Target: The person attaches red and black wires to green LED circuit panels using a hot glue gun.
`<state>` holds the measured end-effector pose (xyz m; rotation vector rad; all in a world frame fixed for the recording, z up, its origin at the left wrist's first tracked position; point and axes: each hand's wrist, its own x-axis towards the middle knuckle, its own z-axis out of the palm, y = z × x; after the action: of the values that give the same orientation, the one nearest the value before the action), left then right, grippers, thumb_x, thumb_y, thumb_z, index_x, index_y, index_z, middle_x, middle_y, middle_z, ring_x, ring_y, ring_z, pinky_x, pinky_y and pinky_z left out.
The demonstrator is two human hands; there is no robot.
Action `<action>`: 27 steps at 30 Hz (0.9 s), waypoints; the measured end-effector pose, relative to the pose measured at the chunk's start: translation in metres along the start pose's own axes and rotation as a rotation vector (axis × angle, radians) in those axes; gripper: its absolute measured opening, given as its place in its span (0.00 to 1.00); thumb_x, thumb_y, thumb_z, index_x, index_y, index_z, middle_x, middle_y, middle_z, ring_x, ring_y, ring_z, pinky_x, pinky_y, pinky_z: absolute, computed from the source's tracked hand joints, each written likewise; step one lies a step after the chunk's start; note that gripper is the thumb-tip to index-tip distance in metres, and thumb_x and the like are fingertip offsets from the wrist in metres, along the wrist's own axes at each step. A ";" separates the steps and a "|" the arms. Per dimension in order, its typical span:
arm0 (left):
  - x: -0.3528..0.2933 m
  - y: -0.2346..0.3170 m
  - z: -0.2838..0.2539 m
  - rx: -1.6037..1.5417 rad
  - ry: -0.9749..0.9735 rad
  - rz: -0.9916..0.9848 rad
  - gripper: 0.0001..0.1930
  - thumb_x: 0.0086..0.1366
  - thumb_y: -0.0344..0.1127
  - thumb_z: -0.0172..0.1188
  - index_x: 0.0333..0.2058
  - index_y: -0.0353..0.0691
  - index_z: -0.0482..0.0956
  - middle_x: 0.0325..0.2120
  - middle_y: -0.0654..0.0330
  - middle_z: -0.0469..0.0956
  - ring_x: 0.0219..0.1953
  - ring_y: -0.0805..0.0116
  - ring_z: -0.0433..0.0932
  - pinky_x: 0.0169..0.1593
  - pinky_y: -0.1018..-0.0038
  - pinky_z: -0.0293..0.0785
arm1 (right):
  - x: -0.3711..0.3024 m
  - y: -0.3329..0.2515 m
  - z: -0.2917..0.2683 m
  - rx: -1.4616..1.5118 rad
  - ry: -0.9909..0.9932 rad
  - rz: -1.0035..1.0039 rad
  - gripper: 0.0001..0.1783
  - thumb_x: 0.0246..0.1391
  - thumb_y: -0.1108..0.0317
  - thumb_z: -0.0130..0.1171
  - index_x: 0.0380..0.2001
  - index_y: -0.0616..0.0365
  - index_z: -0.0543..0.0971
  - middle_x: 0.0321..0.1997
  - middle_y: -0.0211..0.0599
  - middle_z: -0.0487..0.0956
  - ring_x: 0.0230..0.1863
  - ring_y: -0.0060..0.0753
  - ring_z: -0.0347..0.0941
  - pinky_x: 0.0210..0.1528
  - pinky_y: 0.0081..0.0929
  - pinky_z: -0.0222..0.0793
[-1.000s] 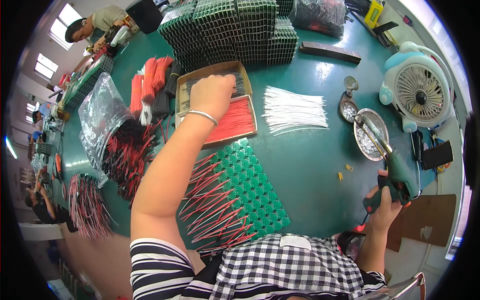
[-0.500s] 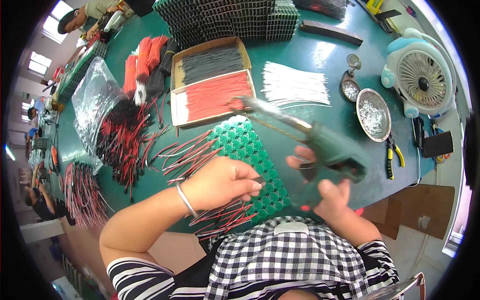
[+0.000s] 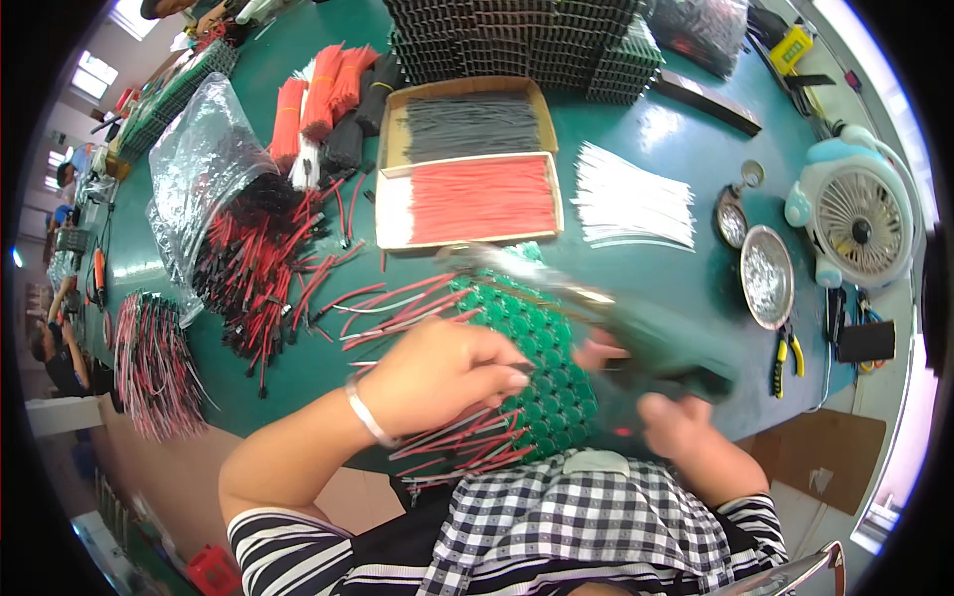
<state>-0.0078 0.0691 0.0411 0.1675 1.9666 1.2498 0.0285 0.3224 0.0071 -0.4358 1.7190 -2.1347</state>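
A green panel of round circuit boards [image 3: 542, 397] lies on the table before me. Red, black and white wires [image 3: 477, 444] stick out along its left side. My left hand [image 3: 437, 375] is over these wires, thumb and forefinger pinched on a small dark piece I cannot make out, at the panel's left part. In my right hand [image 3: 681, 425] is a green soldering gun [image 3: 661, 343], blurred by motion. Its long metal nose points left across the far part of the panel. Fingers of the right hand wrap the grip, partly hidden by the tool.
Boxes of black wires [image 3: 472, 127] and red wires [image 3: 482, 199] stand beyond the panel, white wires [image 3: 634, 199] to their right. A metal bowl [image 3: 767, 278], pliers [image 3: 785, 363] and a fan [image 3: 860, 214] are at right. Wire bundles and a plastic bag [image 3: 204, 159] lie left.
My view has shifted, so the table's things appear farther right. The soldering gun's nose has come nearer, from beyond the panel's far edge to over its far left part. The left hand stays pinched.
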 end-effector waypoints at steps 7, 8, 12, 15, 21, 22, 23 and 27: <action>-0.015 -0.020 -0.032 0.769 0.829 0.529 0.13 0.46 0.21 0.62 0.33 0.40 0.82 0.26 0.58 0.80 0.29 0.60 0.79 0.32 0.70 0.75 | -0.011 -0.076 -0.094 -1.082 0.008 -0.016 0.16 0.45 0.67 0.58 0.40 0.58 0.78 0.35 0.40 0.79 0.28 0.35 0.78 0.38 0.33 0.73; -0.010 -0.026 -0.031 0.840 0.872 0.529 0.13 0.45 0.21 0.62 0.32 0.41 0.82 0.26 0.59 0.79 0.29 0.61 0.79 0.32 0.70 0.74 | 0.000 -0.091 -0.100 -1.337 -0.108 -0.144 0.15 0.44 0.68 0.58 0.38 0.57 0.79 0.31 0.37 0.80 0.28 0.37 0.78 0.40 0.35 0.72; 0.009 -0.038 -0.025 1.052 0.991 0.379 0.09 0.47 0.29 0.62 0.29 0.50 0.83 0.28 0.70 0.77 0.44 0.66 0.73 0.51 0.60 0.58 | 0.046 -0.112 -0.085 -1.382 -0.375 -0.183 0.22 0.54 0.59 0.51 0.47 0.64 0.73 0.33 0.42 0.79 0.33 0.31 0.75 0.43 0.34 0.69; 0.024 -0.053 -0.021 1.045 0.967 0.402 0.08 0.49 0.32 0.61 0.29 0.54 0.83 0.26 0.74 0.74 0.44 0.69 0.70 0.54 0.56 0.48 | 0.018 -0.071 -0.081 -0.734 0.091 0.199 0.24 0.50 0.54 0.55 0.45 0.61 0.75 0.33 0.40 0.79 0.34 0.36 0.77 0.38 0.32 0.71; 0.036 -0.065 -0.014 1.119 0.990 0.498 0.07 0.50 0.35 0.61 0.30 0.52 0.83 0.23 0.76 0.73 0.37 0.74 0.69 0.54 0.57 0.45 | 0.010 -0.006 -0.041 -0.186 0.250 0.358 0.41 0.50 0.42 0.57 0.55 0.67 0.63 0.43 0.45 0.75 0.24 0.30 0.73 0.24 0.24 0.67; 0.037 -0.064 -0.014 1.119 0.980 0.501 0.07 0.50 0.35 0.61 0.30 0.51 0.83 0.23 0.76 0.72 0.37 0.74 0.69 0.54 0.57 0.45 | 0.007 0.001 -0.037 -0.185 0.254 0.360 0.41 0.50 0.42 0.57 0.55 0.67 0.63 0.43 0.45 0.75 0.24 0.30 0.73 0.24 0.24 0.67; 0.038 -0.063 -0.014 1.118 0.972 0.505 0.07 0.50 0.35 0.62 0.30 0.51 0.82 0.23 0.76 0.72 0.36 0.75 0.69 0.54 0.57 0.45 | 0.004 0.009 -0.032 -0.170 0.225 0.337 0.40 0.51 0.43 0.57 0.55 0.67 0.63 0.45 0.45 0.75 0.24 0.30 0.73 0.25 0.24 0.67; 0.039 -0.063 -0.013 1.127 0.971 0.499 0.06 0.51 0.35 0.62 0.30 0.51 0.82 0.23 0.76 0.72 0.36 0.75 0.69 0.54 0.57 0.45 | 0.006 0.014 -0.024 -0.397 0.073 0.309 0.25 0.51 0.58 0.54 0.48 0.64 0.70 0.37 0.39 0.76 0.23 0.29 0.75 0.28 0.26 0.70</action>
<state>-0.0250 0.0468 -0.0287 0.7424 3.4672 0.2632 0.0139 0.3377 -0.0118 -0.1776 2.1026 -1.6157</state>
